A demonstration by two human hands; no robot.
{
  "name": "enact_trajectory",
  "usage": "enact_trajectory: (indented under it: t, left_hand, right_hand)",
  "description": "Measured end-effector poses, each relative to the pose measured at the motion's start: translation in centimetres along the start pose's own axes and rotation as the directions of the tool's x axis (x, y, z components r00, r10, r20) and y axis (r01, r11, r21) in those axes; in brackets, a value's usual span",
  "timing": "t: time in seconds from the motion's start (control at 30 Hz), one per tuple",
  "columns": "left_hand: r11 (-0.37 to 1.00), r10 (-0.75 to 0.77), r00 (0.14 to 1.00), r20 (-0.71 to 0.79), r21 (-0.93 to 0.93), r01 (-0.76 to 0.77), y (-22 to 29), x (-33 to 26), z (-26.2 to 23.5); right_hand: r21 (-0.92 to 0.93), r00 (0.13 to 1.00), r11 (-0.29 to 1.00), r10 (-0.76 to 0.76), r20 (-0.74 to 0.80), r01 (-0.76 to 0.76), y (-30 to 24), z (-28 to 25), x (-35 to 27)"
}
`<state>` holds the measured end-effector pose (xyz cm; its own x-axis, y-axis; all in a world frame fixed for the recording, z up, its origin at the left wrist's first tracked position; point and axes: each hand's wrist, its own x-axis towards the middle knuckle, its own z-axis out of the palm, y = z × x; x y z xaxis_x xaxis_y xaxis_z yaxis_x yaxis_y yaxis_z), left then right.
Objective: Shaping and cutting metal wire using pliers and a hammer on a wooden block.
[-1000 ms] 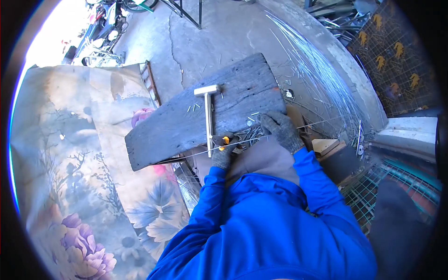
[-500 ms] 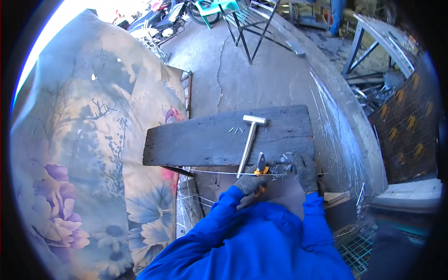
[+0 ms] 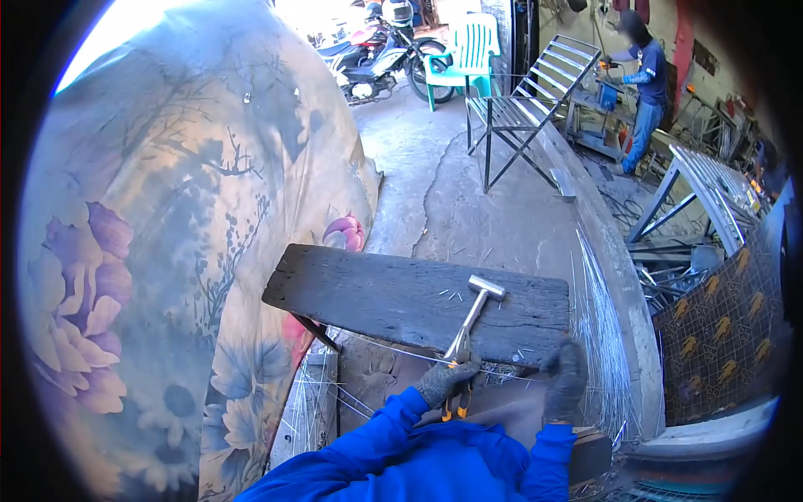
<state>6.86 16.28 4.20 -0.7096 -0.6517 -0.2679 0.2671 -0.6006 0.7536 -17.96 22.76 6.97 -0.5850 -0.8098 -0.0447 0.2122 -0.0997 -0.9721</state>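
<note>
Head view shows our gloved left hand (image 3: 446, 381) clamped on orange-handled pliers (image 3: 456, 402) gripping a thin wire (image 3: 401, 351) beside the dark plank (image 3: 401, 305); right hand (image 3: 567, 376) pinches its far end. Hammer (image 3: 473, 314) lies idle; we judge the work midway.

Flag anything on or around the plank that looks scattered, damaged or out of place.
Small nails lie loose across the dark, weathered plank beside the hammer. The plank's edges are worn and cracked. Thin wires fan out untidily at its right end.

Sunlit concrete floor (image 3: 468, 192), green plastic chair (image 3: 462, 50), floral cloth (image 3: 167, 251) at left
</note>
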Motion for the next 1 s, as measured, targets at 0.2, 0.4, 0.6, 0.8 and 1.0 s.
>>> enact_trajectory:
  t: [0.2,0.4,0.6,0.8,1.0]
  left_hand:
    - [0.981,0.099,0.988,-0.117,-0.157,-0.117,0.3,-0.9,0.9]
    - [0.975,0.041,0.989,-0.142,-0.212,-0.071,0.6,-0.7,2.7]
    - [0.964,-0.013,0.979,-0.202,-0.262,-0.041,-0.5,-1.3,5.7]
    - [0.892,-0.047,0.948,-0.314,-0.440,-0.102,-2.2,0.6,1.8]
    - [0.847,-0.044,0.940,-0.337,-0.511,-0.144,-3.4,1.9,1.6]
  right_hand:
    - [0.806,0.999,0.592,-0.025,0.033,-0.012,-5.7,-0.2,0.1]
    - [0.122,0.974,0.967,-0.217,-0.063,0.224,-4.6,-1.1,-0.5]
    - [-0.385,0.927,0.844,-0.349,0.136,0.374,-2.8,-2.0,-3.0]
    - [0.774,0.975,0.617,-0.221,-0.001,0.140,-3.0,-4.8,-0.7]
    - [0.685,0.946,0.703,-0.317,0.058,0.194,1.7,-2.9,1.5]
